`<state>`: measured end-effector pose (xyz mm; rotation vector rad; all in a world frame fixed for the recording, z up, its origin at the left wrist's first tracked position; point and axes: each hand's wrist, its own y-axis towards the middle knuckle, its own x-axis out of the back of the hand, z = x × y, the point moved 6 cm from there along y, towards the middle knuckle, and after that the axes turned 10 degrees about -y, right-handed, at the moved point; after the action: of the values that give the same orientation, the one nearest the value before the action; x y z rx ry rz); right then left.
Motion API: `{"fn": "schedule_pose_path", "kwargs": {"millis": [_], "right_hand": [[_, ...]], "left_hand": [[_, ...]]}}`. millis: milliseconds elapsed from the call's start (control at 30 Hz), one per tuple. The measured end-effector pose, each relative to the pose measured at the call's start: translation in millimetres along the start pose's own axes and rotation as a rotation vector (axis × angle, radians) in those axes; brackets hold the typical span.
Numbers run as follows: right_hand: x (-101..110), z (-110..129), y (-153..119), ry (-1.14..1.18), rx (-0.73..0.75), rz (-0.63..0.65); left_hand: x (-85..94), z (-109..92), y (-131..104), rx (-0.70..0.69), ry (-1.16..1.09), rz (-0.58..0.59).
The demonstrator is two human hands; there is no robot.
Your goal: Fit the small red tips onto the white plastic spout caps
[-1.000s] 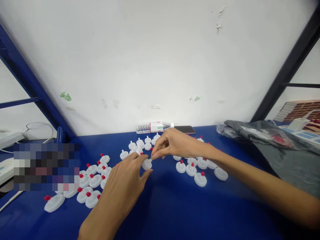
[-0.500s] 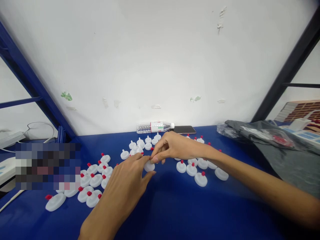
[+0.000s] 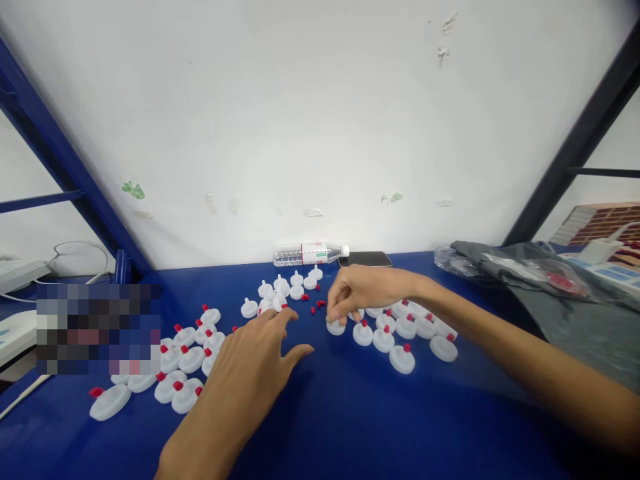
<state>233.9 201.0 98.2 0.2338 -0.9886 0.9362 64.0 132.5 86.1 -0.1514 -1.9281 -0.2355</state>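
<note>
My right hand pinches the top of a round white plastic cap with a spout, low over the blue table. My fingers cover its tip. My left hand is open, thumb and fingers apart with nothing between them. Beside my right hand lies a group of white caps with red tips. More red-tipped white caps lie left of my left hand. Behind it stand several white caps without red tips. Small loose red tips are scattered between my hands.
A clear plastic bottle lies along the wall, with a dark phone beside it. Grey plastic bags cover the right side. Blue frame posts rise on both sides. A pixelated patch hides part of the left.
My right hand has moved right, carrying the white cap out of my left hand. My left hand has let go and its fingers have opened. Loose red tips are now uncovered.
</note>
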Motion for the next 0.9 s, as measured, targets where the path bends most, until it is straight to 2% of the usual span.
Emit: {"fn": "schedule_pose_path", "kwargs": {"millis": [100,233,300,400,533,667,767,900], "right_hand": [[-4,-7,2,-0.12,-0.058,-0.007],[-5,0,0,-0.205,-0.061,-0.03],[0,3,-3,-0.244,-0.071,-0.087],[15,1,-5,-0.294,-0.093,-0.256],[41,-25,9,-0.414,-0.219,-0.477],[53,-48,42,-0.466,-0.264,-0.509],[53,-53,61,-0.481,-0.272,-0.52],[56,-48,58,-0.513,-0.257,-0.581]], "left_hand": [[-4.7,7,0,0.035,0.028,0.061],[-10.1,10,-1,0.052,0.06,0.152],[-11.5,10,-2,0.039,0.057,0.163],[-13.0,8,-3,0.011,0.042,0.151],[-15.4,4,-5,0.004,0.042,0.132],[-15.5,-2,-7,-0.015,0.022,0.124],[-11.0,-4,-7,-0.01,-0.009,0.084],[-1.9,-3,-4,-0.003,-0.074,0.011]]}}
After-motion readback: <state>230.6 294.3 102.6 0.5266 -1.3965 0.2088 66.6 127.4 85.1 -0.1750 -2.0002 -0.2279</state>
